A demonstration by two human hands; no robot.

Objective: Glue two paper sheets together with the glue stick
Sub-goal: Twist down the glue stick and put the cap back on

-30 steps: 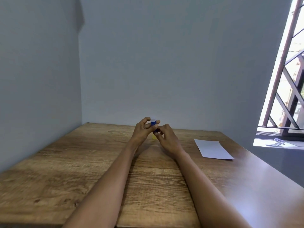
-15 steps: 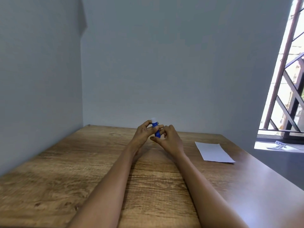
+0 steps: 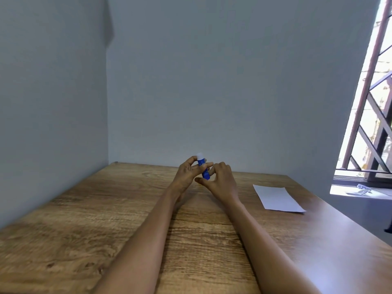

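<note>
Wood-grain laminate covers the bench (image 3: pixel 89 225), and going from its left side toward the window, the left hand (image 3: pixel 185 175) comes first: its grip is clamped on the glue stick (image 3: pixel 203 169), thumb and fingers curled round the upper half of the blue barrel, just under the pale tip that stands above them. Whether that tip is a cap or bare glue is too blurred to tell. Held up off the bench near its far middle, the stick tilts a little, tip up. Just to its right, the right hand (image 3: pixel 222 181) has fingers curled in at the stick's lower end; it seems to pinch the base, though the contact is partly hidden. A small plastic tube like this is likely light, stiff and rather smooth, so a firm pinch around the barrel should do, with the base left free for twisting; the glue itself is probably soft and would smear or break if pressed sideways. Farther right, well apart from the hands, the paper sheet (image 3: pixel 277 198) lies flat near the bench's right edge; whether it is one sheet or two stacked cannot be told. Thin and floppy, it would best be held down flat with spread fingers, since it may slide or crease under the stick.
</note>
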